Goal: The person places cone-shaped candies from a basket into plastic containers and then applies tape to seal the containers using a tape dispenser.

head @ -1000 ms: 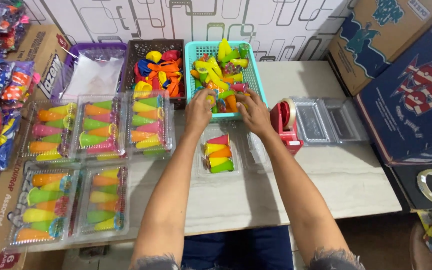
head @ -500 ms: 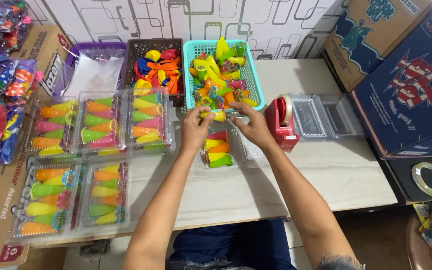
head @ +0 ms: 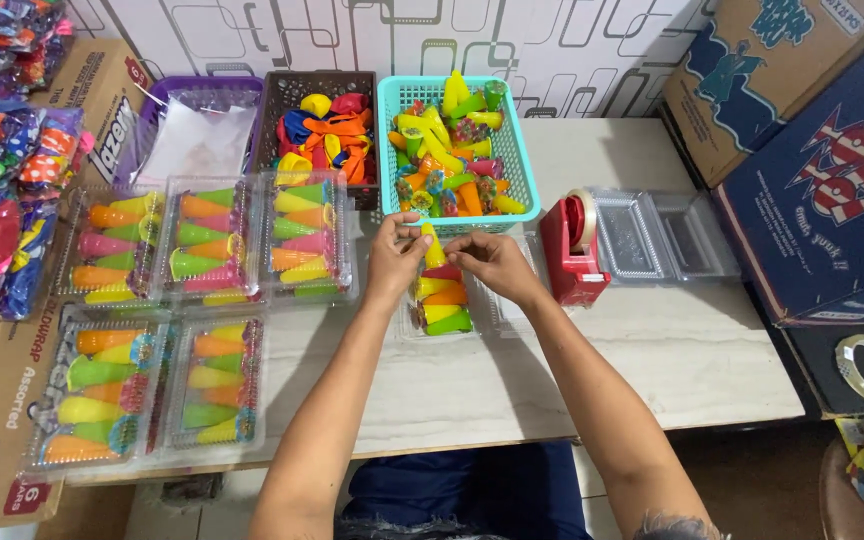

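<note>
Both hands met over a small clear tray in the middle of the table. The left hand was curled, and its fingers pinched a yellow cone. The right hand was curled too, and its fingertips touched the same cone from the other side. The cone hung just above the tray, near the top end. In the tray lay a few cones in a row: red, yellow, orange and green. It looked partly full, with room left at the top for about one more. Its lid was not shut yet. To the left sat five full trays, each packed with cones, so a lot of the work looked done. Behind the hands stood a teal basket with many loose cones in it, so much was left to pack. A brown basket of balloons stood beside it. To the right were a red tape holder and some empty trays, waiting to be filled.
</note>
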